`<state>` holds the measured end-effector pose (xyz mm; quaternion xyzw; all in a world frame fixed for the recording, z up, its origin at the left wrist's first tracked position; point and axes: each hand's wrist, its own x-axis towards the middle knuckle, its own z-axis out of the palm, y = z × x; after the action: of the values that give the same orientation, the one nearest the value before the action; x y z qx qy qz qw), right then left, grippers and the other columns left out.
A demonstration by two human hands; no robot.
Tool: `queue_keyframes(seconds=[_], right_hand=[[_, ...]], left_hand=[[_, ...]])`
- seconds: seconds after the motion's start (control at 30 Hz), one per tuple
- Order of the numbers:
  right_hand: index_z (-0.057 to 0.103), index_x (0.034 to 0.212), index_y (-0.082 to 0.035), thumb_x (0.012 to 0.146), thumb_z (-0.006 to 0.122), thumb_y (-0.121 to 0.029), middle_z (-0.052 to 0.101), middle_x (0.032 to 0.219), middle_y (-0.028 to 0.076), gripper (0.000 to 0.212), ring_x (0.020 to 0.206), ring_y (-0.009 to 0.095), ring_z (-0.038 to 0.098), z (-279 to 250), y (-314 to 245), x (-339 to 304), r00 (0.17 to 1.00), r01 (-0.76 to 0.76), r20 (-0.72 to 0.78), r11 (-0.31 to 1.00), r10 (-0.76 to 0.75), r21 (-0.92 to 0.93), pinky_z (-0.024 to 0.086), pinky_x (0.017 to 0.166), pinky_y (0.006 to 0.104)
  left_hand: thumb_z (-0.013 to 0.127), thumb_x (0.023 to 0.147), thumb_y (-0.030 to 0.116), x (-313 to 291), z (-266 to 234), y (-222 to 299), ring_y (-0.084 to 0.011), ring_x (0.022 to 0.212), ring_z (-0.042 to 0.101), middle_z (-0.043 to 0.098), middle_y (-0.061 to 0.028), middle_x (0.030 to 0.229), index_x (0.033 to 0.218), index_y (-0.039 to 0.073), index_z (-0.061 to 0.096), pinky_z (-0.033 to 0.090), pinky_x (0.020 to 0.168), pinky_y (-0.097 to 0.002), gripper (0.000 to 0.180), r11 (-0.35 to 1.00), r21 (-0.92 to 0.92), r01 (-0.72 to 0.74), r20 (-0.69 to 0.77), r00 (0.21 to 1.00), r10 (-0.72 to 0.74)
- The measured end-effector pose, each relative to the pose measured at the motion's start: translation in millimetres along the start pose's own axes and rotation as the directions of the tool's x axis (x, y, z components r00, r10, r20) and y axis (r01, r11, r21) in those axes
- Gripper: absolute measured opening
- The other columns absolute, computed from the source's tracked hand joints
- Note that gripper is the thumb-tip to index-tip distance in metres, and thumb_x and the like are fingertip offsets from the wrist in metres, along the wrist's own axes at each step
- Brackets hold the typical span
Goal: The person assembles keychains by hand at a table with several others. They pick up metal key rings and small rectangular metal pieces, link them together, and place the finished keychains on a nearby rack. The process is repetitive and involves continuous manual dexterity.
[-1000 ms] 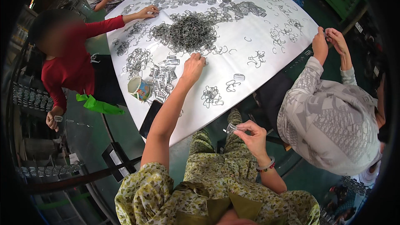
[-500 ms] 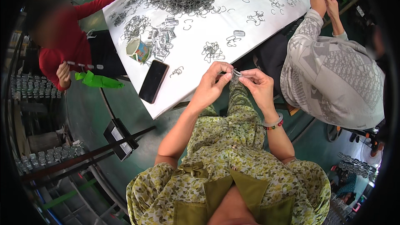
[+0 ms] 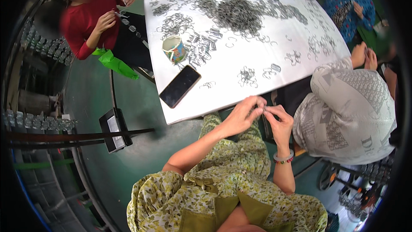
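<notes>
My left hand and my right hand meet just off the table's near edge, above my lap. Both pinch a small metal buckle between thumb and fingertips, and the fingers cover most of it. Closest to them on the white tabletop is a little heap of bent metal wire pieces. Right of that heap lie a few more wire pieces and a slotted oval buckle. A few loose wire pieces rest to its left.
A dark phone lies near the left corner, with a patterned cup and flat metal buckles behind it. A large metal heap fills the middle. Co-workers in red, grey and blue sit around the table.
The view has swung, so more of the far table and a person in blue show. My hands stay together, the buckle now more covered. The person in red has drawn the outstretched arm back.
</notes>
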<state>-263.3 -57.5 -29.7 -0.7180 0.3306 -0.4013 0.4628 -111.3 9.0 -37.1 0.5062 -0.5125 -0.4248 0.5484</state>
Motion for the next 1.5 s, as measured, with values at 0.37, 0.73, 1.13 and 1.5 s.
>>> queue_keyframes(seconds=[0.37,0.73,1.13,1.5], right_hand=[[0.06,0.115,-0.001,0.084,0.057,0.0,0.066,0.096,0.012,0.031,0.086,0.019,0.064,110.0,32.9,165.9,0.871,0.08,0.492,0.989,-0.008,-0.126,0.049,0.076,0.029],[0.06,0.105,0.003,0.075,0.052,0.005,0.059,0.086,0.015,0.031,0.089,0.032,0.052,191.0,87.9,196.6,0.789,0.554,0.566,0.678,-0.24,-0.484,0.044,0.08,0.0404],[0.062,0.106,0.005,0.083,0.06,0.002,0.06,0.08,0.003,0.023,0.08,0.011,0.059,64.9,47.2,106.0,0.889,-0.373,0.387,0.879,0.247,0.296,0.052,0.072,0.0269],[0.063,0.095,0.005,0.077,0.07,0.001,0.067,0.08,0.005,0.019,0.07,0.007,0.06,16.6,-0.9,55.9,0.935,-0.353,0.126,0.834,0.331,0.424,0.048,0.064,0.0197]], left_hand=[[0.054,0.092,0.011,-16.1,-35.5,5.3,-0.025,0.097,0.059,0.06,-0.0117,0.1,0.097,0.003,0.051,0.044,0.085,-0.0356,0.011,0.992,0.087,0.091,0.051,0.994,-0.096],[0.054,0.092,0.007,-21.6,-51.8,-5.7,-0.0197,0.096,0.06,0.062,-0.0111,0.101,0.099,0.002,0.05,0.045,0.085,-0.0314,0.01,0.983,0.038,0.178,-0.019,0.984,-0.177],[0.056,0.092,0.009,-17.2,-31.6,-6.3,-0.0135,0.095,0.058,0.065,-0.0092,0.098,0.095,0.001,0.052,0.045,0.086,-0.0296,0.01,0.997,0.039,0.067,-0.145,0.988,-0.061],[0.06,0.089,0.011,12.6,-12.4,-1.9,-0.0236,0.098,0.061,0.06,-0.0128,0.094,0.1,0.0,0.045,0.046,0.087,-0.0342,0.021,0.989,0.072,0.126,-0.229,0.968,-0.106]])
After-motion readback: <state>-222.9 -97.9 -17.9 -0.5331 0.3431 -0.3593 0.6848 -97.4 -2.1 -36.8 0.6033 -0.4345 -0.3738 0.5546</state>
